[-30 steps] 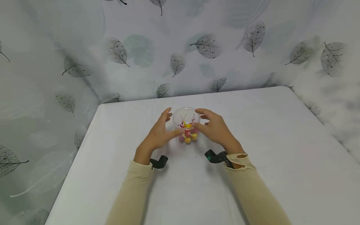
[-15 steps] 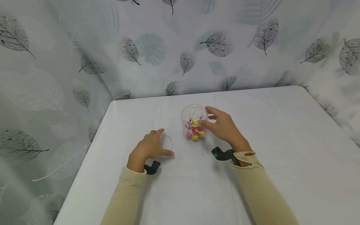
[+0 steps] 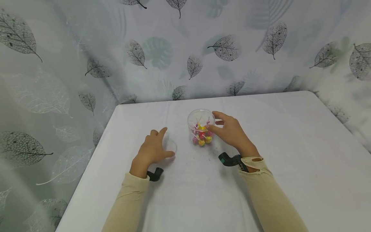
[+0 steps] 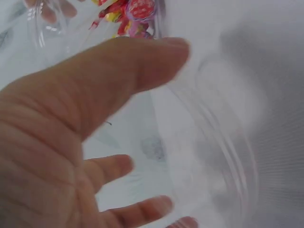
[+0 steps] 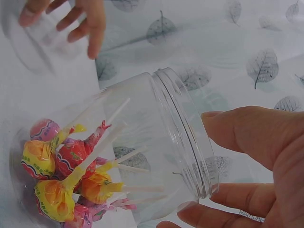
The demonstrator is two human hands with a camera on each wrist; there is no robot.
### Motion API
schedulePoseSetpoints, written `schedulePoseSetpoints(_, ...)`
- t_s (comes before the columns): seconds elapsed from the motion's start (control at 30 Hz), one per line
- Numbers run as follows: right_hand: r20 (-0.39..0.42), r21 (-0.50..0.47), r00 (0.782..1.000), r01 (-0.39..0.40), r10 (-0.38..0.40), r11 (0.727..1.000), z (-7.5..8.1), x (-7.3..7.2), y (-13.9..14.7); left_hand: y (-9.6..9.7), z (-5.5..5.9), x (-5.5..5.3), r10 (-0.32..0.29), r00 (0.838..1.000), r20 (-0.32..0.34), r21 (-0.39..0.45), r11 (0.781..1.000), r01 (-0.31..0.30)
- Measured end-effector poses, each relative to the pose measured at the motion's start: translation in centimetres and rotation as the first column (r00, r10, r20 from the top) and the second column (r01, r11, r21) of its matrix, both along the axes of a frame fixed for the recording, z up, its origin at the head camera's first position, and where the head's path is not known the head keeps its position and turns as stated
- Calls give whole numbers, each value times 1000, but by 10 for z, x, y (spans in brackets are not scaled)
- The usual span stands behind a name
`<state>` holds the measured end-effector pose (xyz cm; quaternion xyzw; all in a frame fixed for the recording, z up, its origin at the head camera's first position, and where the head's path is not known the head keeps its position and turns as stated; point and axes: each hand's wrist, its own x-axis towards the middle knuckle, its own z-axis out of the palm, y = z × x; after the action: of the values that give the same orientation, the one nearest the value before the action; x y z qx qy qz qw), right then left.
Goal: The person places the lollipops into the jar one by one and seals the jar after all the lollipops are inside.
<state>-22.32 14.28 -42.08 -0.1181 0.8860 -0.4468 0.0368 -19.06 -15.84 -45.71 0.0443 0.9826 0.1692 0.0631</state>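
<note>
A clear jar (image 3: 200,135) stands upright on the white table with several wrapped lollipops (image 5: 71,166) inside, their sticks pointing toward the mouth. My right hand (image 3: 230,132) holds the jar at its rim, thumb on the near side and fingers on the far side. To the left, my left hand (image 3: 152,148) hovers with spread fingers round a clear round lid (image 3: 175,146) lying on the table. In the left wrist view the thumb (image 4: 142,61) and fingers stand apart, gripping nothing; the thumb overlaps the lid's edge.
The white table (image 3: 203,193) reaches a back edge close behind the jar. Leaf-patterned sheets (image 3: 162,74) hang behind the table and along its left side. Dark wrist cameras (image 3: 230,159) sit below both hands.
My left hand has gone from beside the jar to the left and down, bringing the lid into sight there, and its fingers now spread away. The right hand stays at the jar's rim.
</note>
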Motion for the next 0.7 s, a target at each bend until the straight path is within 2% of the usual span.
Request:
schedulePoseSetpoints(0.1, 0, -3, 1000, 0, 0, 1000, 0, -1, 0, -5, 2, -2, -4, 998, -58, 109, 994, 10)
schedulePoseSetpoints(0.17, 0, -4, 1000, -1, 1, 1000, 0, -2, -1, -7, 3, -3, -7, 996, -93, 187, 982, 24)
schedulePoseSetpoints(0.23, -3, -7, 1000, 0, 0, 1000, 0, -2, -1, -8, 4, -4, 2, 994, -110, 267, 963, 27)
schedulePoseSetpoints(0.33, -9, -7, 1000, 1, -1, 1000, 1, -2, -1, -9, 7, -6, 25, 993, -113, 389, 921, 21)
schedulePoseSetpoints(0.43, -8, -3, 1000, 0, 0, 1000, 1, -1, -1, -8, 8, -6, 60, 993, -99, 502, 865, -2)
schedulePoseSetpoints(0.57, -11, -3, 1000, 3, -3, 1000, 0, 0, -2, -5, 7, -6, 87, 988, -130, 630, 776, 15)
schedulePoseSetpoints(0.63, -13, -7, 1000, 6, -6, 1000, -2, 1, -1, -3, 5, -8, 87, 980, -176, 694, 717, 61)
schedulePoseSetpoints(0.7, -11, -10, 1000, 7, -7, 1000, -4, 2, -1, 0, 2, -10, 87, 969, -232, 752, 648, 122)
